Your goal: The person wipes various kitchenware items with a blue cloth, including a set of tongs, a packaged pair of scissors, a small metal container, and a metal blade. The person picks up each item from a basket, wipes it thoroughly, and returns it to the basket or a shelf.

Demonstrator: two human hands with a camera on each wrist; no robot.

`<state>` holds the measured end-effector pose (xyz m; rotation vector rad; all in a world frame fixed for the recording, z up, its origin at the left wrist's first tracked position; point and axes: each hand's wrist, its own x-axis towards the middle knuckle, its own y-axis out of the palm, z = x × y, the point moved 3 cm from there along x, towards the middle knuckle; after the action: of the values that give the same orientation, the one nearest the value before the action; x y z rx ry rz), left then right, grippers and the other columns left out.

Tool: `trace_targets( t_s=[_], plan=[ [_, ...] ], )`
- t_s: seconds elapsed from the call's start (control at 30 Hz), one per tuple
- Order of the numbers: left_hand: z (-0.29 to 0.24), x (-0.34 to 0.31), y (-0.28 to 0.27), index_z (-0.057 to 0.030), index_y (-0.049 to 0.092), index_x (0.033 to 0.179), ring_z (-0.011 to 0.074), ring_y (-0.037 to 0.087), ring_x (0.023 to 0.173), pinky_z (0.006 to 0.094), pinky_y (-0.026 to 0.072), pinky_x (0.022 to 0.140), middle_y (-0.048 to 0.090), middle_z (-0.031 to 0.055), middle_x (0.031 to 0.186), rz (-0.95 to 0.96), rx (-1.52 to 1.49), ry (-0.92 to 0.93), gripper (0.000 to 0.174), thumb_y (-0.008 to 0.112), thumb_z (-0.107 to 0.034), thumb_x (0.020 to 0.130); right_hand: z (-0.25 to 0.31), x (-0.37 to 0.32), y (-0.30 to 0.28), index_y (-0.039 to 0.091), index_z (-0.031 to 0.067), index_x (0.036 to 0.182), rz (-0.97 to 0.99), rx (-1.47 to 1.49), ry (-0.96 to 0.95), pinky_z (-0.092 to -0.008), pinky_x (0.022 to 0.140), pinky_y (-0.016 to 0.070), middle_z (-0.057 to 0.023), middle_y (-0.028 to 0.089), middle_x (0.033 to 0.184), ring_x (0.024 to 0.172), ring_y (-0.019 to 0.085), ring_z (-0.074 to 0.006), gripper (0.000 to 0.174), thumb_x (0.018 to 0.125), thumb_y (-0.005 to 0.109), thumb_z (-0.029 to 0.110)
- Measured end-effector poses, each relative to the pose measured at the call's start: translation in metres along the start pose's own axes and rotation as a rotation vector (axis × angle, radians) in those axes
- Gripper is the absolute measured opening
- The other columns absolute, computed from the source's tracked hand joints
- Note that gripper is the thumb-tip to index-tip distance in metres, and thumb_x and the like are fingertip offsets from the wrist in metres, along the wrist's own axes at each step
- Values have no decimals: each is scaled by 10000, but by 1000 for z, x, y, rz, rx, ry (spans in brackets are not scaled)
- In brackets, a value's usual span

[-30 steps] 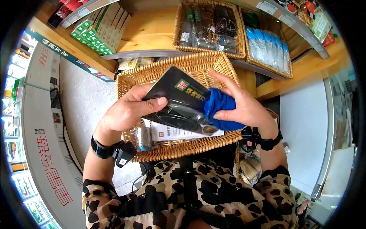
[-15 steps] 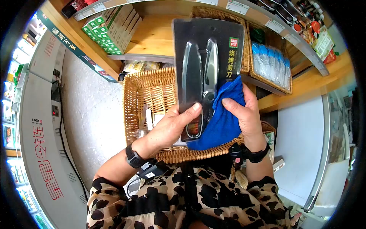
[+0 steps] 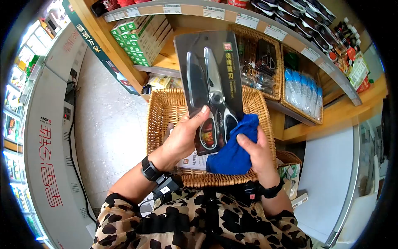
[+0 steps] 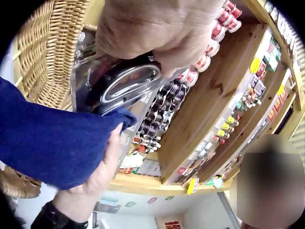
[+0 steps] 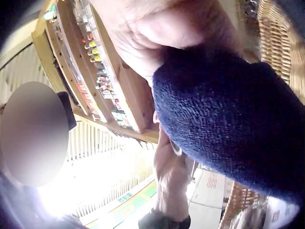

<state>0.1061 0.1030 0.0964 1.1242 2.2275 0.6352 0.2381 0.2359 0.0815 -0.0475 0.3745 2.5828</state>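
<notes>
Nearest in my head view, at the bottom of the frame, is the wearer's spotted sleeve (image 3: 120,220). Just above the centre bottom, the left hand (image 3: 178,137) grips the lower left edge of a black scissors pack (image 3: 213,97), thumb flat across the front. The right hand (image 3: 260,153) pinches a blue cloth (image 3: 232,159) between thumb and fingers, and the cloth overlaps the pack's lower right corner. I can read yellow 烧烤剪刀 down the pack's right side, under a small red and green logo too small to make out. Silver scissors show through it, blades toward the top of the frame.

The pack is held over a wicker basket (image 3: 155,120) at the centre; a white printed card (image 3: 198,161) lies in it, partly hidden, also marked 烧烤剪刀.

Upper right, I see two shelf baskets: one (image 3: 278,66) of clear-wrapped goods with dark handles, the other (image 3: 302,113) of blue-topped packets (image 3: 304,91). Green-and-white boxes (image 3: 143,39) are stacked upper left on a wooden shelf (image 3: 168,54). Price tags (image 3: 214,13) line the ledge above.

On the left a white freezer (image 3: 41,153) reads XINGX and red 星星冷链, beside a grey floor (image 3: 112,137).
</notes>
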Motion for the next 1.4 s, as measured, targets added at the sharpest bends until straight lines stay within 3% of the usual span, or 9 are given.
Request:
trace_targets(
  t_s=[0.47, 0.67, 0.8, 0.93, 1.0, 1.03, 1.13, 1.2, 1.4],
  plan=[
    [11, 3, -34, -78, 590, 1007, 65, 601, 707, 235, 538, 583, 627, 4, 834, 3, 16, -34, 245, 514, -304, 950, -27, -11, 10, 394, 2, 1263, 139, -111, 104, -307, 917, 425, -61, 533, 1138, 1016, 540, -148, 559, 775, 666, 34],
    [11, 1, -33, -69, 576, 1040, 73, 585, 692, 252, 552, 623, 623, 10, 861, -25, -7, -51, 245, 498, -287, 958, -23, -11, 2, 467, -19, 1196, 101, -288, 115, -308, 863, 444, -69, 579, 1061, 934, 562, -148, 443, 781, 616, 19],
    [10, 3, -41, -63, 542, 1065, 85, 585, 711, 262, 552, 639, 597, 6, 839, -6, -30, -17, 256, 481, -290, 965, 3, -8, -8, 508, -17, 1129, -116, -510, -13, -301, 773, 479, -80, 614, 943, 853, 587, -143, 327, 813, 579, 25],
    [19, 2, -37, -55, 519, 1112, 104, 604, 753, 247, 533, 612, 602, 35, 908, 44, -82, -95, 325, 438, -338, 977, 51, -6, 22, 457, -5, 1253, -62, -528, -258, -341, 894, 446, -126, 579, 1120, 1003, 568, -198, 463, 823, 610, 71],
    [26, 2, -29, -54, 520, 1138, 113, 605, 797, 257, 534, 645, 612, 51, 959, 105, -116, -149, 371, 419, -374, 978, 66, -1, 43, 427, 18, 1309, -17, -1129, -650, -424, 1019, 348, -177, 454, 1318, 1211, 440, -308, 556, 815, 650, 144],
    [31, 3, -21, -49, 488, 1239, 129, 594, 909, 273, 524, 742, 601, 84, 1090, 116, -121, -83, 466, 393, -423, 977, 59, 7, 51, 373, 53, 1369, 86, -1221, -580, -492, 1084, 242, -188, 292, 1445, 1333, 261, -379, 646, 825, 650, 263],
    [33, 10, -14, -108, 413, 1356, 186, 535, 1126, 365, 466, 934, 516, 75, 1293, 125, -77, -2, 542, 346, -481, 968, 22, 13, 65, 293, 52, 1412, 121, -1486, -591, -541, 1088, 214, -193, 273, 1454, 1359, 211, -391, 670, 875, 562, 350],
    [26, 4, -12, -103, 387, 1361, 209, 515, 1159, 376, 434, 987, 493, 98, 1307, 21, -90, 13, 582, 325, -520, 959, 24, 1, 73, 367, 6, 1367, 224, -1460, -580, -538, 1084, 209, -185, 300, 1444, 1351, 233, -387, 599, 862, 575, 254],
    [25, 6, -25, -50, 434, 1289, 196, 568, 1078, 332, 507, 906, 542, 128, 1214, 155, -144, -103, 526, 330, -461, 978, 9, -20, 63, 542, 51, 1245, 405, -1459, -722, -531, 1092, 175, -108, 473, 1341, 1318, 347, -294, 426, 821, 569, 78]
  ],
)
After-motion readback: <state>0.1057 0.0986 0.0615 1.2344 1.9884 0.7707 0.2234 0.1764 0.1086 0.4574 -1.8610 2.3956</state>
